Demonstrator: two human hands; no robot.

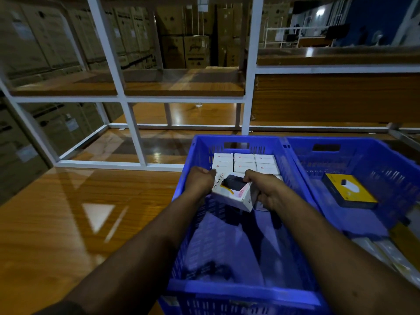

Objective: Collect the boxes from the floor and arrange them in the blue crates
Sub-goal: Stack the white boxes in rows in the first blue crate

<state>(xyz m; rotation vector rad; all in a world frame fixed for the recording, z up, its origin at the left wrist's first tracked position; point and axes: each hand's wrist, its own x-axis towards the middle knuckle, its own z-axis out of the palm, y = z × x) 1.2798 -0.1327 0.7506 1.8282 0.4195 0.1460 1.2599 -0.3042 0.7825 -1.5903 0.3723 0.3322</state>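
Left hand (201, 180): curled round the left end of a white box (231, 189), steadying it.
Right hand (264, 189): gripping the box's right end, fingers wrapped over the top edge.
Box position: held above the floor of the near blue crate (227, 289), just in front of the packed white boxes (244, 163) at the far wall.
Box orientation: long axis roughly left to right, tilted, printed face up towards the camera.
Why two hands: likely to square it against the existing rows.
Second crate (363, 153): holds a black-and-yellow box (350, 192).
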